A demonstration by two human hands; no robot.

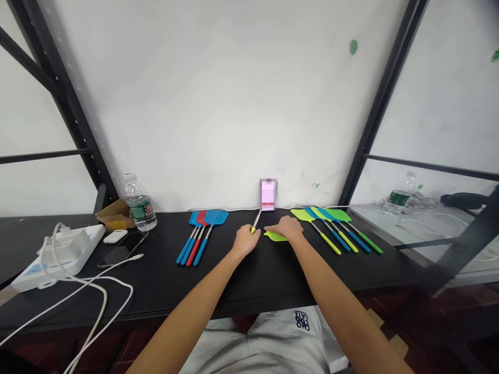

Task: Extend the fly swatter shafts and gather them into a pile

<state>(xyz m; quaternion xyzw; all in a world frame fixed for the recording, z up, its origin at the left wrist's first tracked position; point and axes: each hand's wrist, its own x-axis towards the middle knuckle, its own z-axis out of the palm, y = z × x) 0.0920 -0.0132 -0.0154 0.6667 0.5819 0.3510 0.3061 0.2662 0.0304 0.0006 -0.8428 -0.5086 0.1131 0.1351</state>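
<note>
My left hand (245,241) is closed around the yellow-green handle (253,229) of a thin metal rod (256,220), which points up and away towards the back wall. No swatter head shows on the rod's far end. Close by, my right hand (287,228) grips a yellow-green fly swatter head (276,237) low over the black table; its fingers partly cover it. To the left lie several blue fly swatters (206,234) with a red fly swatter (195,244) among them. On the right, several green, yellow-green and blue fly swatters (331,228) are fanned out.
A phone (268,194) leans on the wall. On the left are a water bottle (141,205), a cardboard box (115,214), a white case (115,236), a dark phone (123,249), a power strip (62,254) and white cables (105,280). Black metal posts (384,98) flank the table.
</note>
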